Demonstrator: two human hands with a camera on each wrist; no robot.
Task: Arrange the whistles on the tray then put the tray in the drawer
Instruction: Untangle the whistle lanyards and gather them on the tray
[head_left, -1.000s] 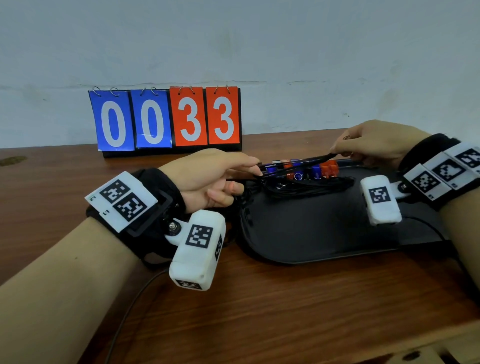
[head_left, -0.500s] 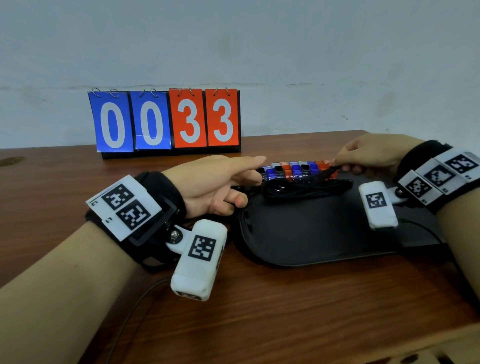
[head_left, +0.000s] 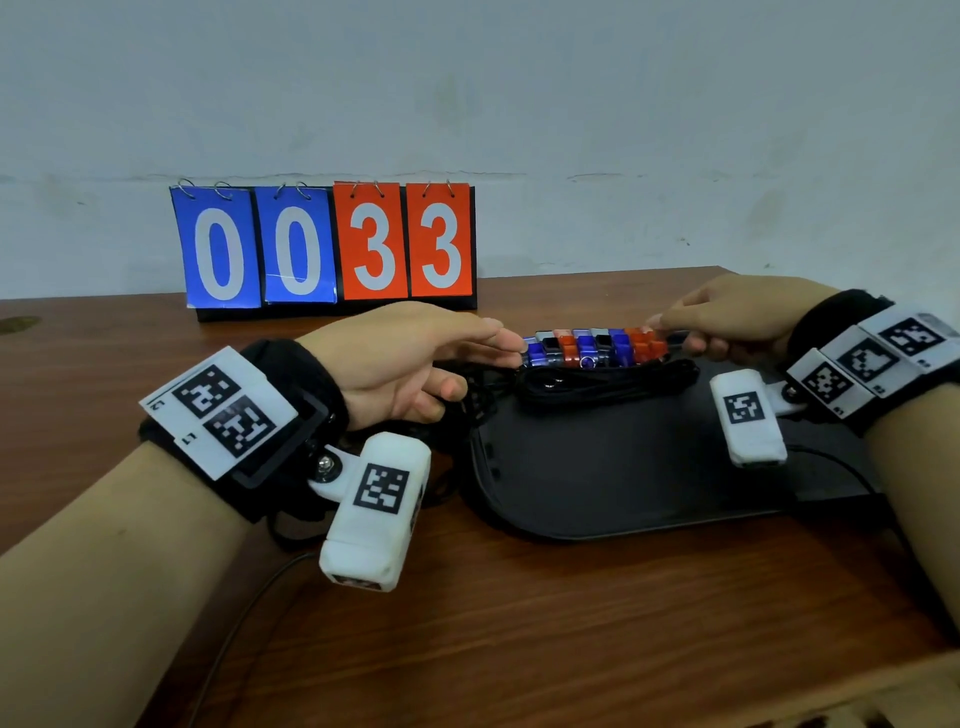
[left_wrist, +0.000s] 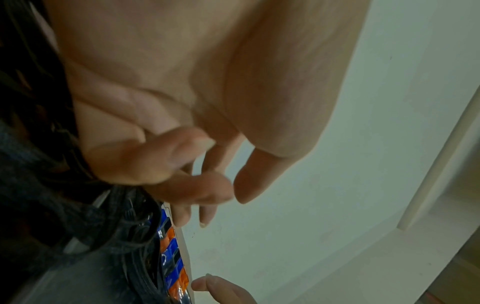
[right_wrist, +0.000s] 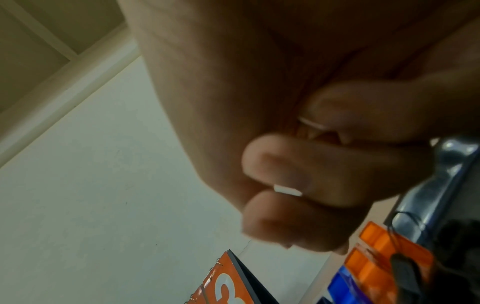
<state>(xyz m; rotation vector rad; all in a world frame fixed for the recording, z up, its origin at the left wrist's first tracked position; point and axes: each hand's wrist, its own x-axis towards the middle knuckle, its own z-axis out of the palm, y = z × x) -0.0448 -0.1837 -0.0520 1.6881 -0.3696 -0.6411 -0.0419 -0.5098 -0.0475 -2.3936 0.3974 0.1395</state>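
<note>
Several blue, black and orange whistles (head_left: 592, 348) lie side by side in a row along the far edge of the black tray (head_left: 623, 467). Their black lanyards (head_left: 608, 382) are bunched just in front of them. My left hand (head_left: 488, 358) reaches to the row's left end, its fingers relaxed and one fingertip touching the end blue whistle (left_wrist: 166, 216). My right hand (head_left: 670, 332) is at the row's right end with its fingers curled in to the thumb (right_wrist: 272, 205); I see nothing held in them. The orange whistles (right_wrist: 376, 253) lie just beyond those fingers.
A flip scoreboard (head_left: 322, 249) reading 0033 stands at the back of the wooden table (head_left: 519, 623), against the wall. A thin cable (head_left: 234, 623) runs from my left wrist toward the front. The table's front edge shows at the lower right.
The whistles, lifted on taut lanyards between both hands a second ago, now lie in a row on the tray. Both hands have let go of the lanyards and moved to the row's ends.
</note>
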